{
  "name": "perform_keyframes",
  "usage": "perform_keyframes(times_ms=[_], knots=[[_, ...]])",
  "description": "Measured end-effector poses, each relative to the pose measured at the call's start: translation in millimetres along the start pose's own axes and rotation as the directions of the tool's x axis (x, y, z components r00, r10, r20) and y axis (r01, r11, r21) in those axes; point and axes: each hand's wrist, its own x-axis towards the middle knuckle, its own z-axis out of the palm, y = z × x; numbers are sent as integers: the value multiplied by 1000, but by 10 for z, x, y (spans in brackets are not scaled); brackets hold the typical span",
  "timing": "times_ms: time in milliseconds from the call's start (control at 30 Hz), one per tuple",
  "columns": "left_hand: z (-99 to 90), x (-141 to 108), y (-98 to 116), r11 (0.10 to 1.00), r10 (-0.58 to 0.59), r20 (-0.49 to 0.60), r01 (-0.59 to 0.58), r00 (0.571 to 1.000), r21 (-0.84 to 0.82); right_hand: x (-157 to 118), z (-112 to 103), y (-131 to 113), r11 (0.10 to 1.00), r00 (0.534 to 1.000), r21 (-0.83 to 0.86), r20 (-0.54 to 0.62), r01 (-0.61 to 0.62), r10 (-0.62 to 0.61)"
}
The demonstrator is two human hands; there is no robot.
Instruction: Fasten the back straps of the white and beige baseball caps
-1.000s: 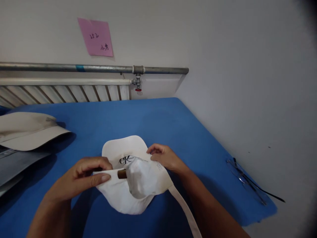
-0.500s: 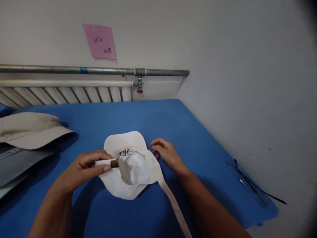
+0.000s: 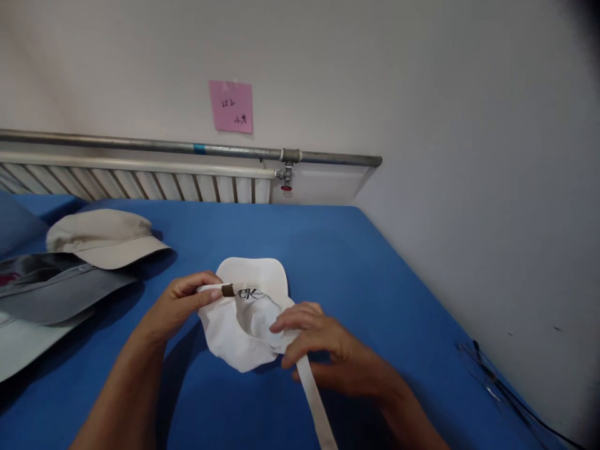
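Observation:
A white cap (image 3: pixel 234 344) with black letters is held above the blue surface, its inside facing me. My left hand (image 3: pixel 190 297) pinches the cap's left edge beside a small brown buckle (image 3: pixel 227 290). On the other side, my right hand (image 3: pixel 319 340) reaches over the cap's right edge with its fingers apart; whether the fingertips touch the fabric is unclear. A long pale strap (image 3: pixel 313 400) runs from the cap's right side down past my right hand toward the bottom of the view.
Several caps, including a beige cap (image 3: pixel 110 234) and a grey cap (image 3: pixel 65 294), lie at the left on the blue surface (image 3: pixel 328 244). Glasses (image 3: pixel 501 387) rest at the right edge. Behind are a radiator (image 3: pixel 164 184), a metal pipe (image 3: pixel 164 145) and a pink note (image 3: pixel 232 107).
My right hand has moved from beyond the cap onto its lower right side, near the strap, with its fingers spreading. My left hand keeps its hold. The view has shifted left.

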Motion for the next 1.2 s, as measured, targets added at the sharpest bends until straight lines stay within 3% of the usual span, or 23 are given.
perform_keyframes(times_ms=[100,233,367,500,633,733,800,867,933,1000,1200], knots=[[29,-3,6,999,-36,6,36,999,16,8,9,-27,982,1000,188,-24,15,-11],[104,-12,56,994,-114,73,113,991,8,-8,63,4,884,954,440,-165,-157,251],[165,-20,103,984,-171,160,176,972,-17,-13,102,47,762,886,577,-133,-294,443],[191,-20,102,971,-224,182,234,958,-38,13,105,0,787,917,530,-40,-316,396],[223,-13,112,972,-227,188,235,956,-20,54,203,-2,920,935,190,-33,-342,354],[238,-8,125,971,-226,216,237,950,-22,79,292,77,925,924,20,-55,-379,379],[237,-6,120,971,-230,222,240,948,-20,89,312,132,888,889,95,-53,-450,456],[232,-5,108,971,-230,220,239,948,-15,96,297,160,819,842,288,-67,-497,535],[231,-2,98,971,-230,227,239,946,-14,101,262,154,744,823,495,-92,-450,560],[235,3,93,971,-228,245,240,942,-17,102,227,125,690,839,629,-108,-357,533],[235,8,85,971,-223,288,239,931,-21,109,228,86,621,859,754,-157,-215,488]])
